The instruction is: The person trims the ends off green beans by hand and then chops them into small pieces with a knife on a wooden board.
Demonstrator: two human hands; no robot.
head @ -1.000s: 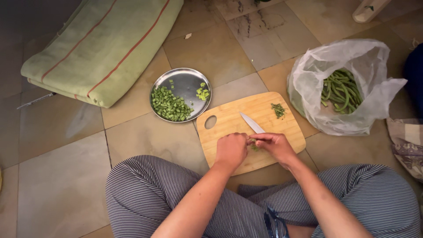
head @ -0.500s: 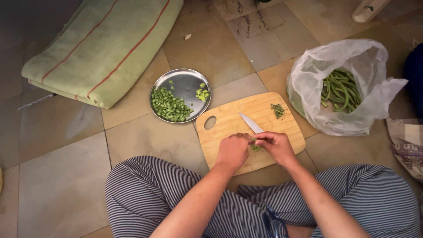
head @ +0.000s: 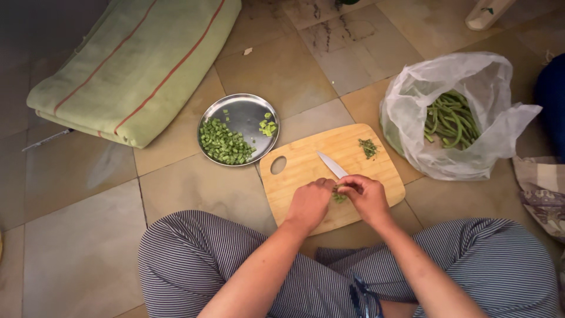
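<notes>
Your right hand (head: 368,197) is closed around a knife (head: 333,165), blade pointing toward the upper left of the frame. Your left hand (head: 310,203) pinches green beans (head: 339,196) down on the wooden cutting board (head: 306,162) at centre. Left of the board sits a steel plate (head: 244,115) of chopped pieces; a plastic bag (head: 412,112) of whole beans lies at right.

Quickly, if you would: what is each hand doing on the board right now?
Left hand: closed, pinning green beans to the cutting board.
Right hand: closed on the knife, blade over the beans.
</notes>
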